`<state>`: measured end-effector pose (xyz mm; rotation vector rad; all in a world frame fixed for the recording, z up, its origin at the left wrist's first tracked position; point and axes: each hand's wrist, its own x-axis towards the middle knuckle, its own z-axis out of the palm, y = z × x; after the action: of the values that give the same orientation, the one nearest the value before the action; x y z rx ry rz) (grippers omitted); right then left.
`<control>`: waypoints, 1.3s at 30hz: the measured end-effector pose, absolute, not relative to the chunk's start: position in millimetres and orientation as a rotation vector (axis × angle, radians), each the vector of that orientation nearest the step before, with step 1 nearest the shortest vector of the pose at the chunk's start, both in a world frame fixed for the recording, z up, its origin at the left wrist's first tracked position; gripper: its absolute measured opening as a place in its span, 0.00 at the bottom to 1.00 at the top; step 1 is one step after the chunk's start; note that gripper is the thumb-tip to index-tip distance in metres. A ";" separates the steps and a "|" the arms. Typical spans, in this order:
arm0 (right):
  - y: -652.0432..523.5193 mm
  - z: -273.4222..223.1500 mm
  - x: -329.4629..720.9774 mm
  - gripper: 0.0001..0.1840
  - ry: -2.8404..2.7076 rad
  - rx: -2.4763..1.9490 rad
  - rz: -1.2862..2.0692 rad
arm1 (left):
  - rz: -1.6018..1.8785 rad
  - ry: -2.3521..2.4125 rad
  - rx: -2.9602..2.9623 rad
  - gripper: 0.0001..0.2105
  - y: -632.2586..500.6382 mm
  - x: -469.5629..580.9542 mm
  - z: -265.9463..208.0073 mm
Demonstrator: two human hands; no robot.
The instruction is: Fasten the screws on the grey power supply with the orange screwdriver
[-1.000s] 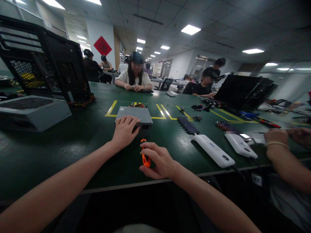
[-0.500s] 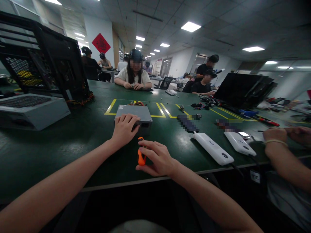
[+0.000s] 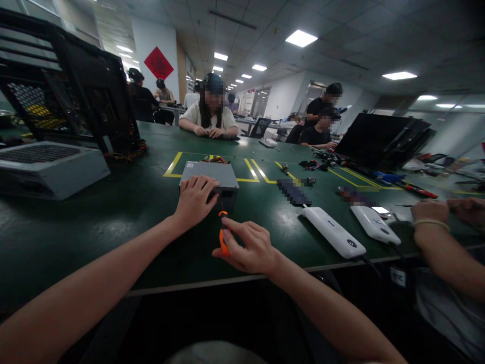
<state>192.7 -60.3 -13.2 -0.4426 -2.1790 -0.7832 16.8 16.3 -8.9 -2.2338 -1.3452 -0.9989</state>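
Note:
A grey metal computer power supply [image 3: 222, 174] sits on the green table, with coloured cables at its far side. My left hand [image 3: 195, 199] grips its near left part, fingers over the top and thumb down by the front face. In front of it, my right hand [image 3: 252, 245] is closed on an orange and black screwdriver [image 3: 224, 243], thumb and fingers around the handle. The thin shaft points at the front face of the power supply. Whether the tip sits in a screw is too small to tell.
At the left stand a black computer case [image 3: 94, 96] and a larger grey power supply [image 3: 71, 172]. White power banks [image 3: 333, 232] with cables lie to the right. A neighbour's arm [image 3: 447, 247] rests at the right edge. Another person [image 3: 210, 111] sits across the table.
My right fingers have shifted around the screwdriver handle, which shows turned and leaning slightly differently. My left hand stays on the power supply.

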 end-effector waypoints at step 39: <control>-91.5 1.2 178.4 0.09 -2.150 -1.075 -0.983 | -1.011 -1.347 -2.225 0.11 16.3 19.6 -8.4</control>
<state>178.4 -91.5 1.2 -1.0750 -2.1500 -0.9830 19.6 16.3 -8.4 -2.2255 -1.3465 -1.0107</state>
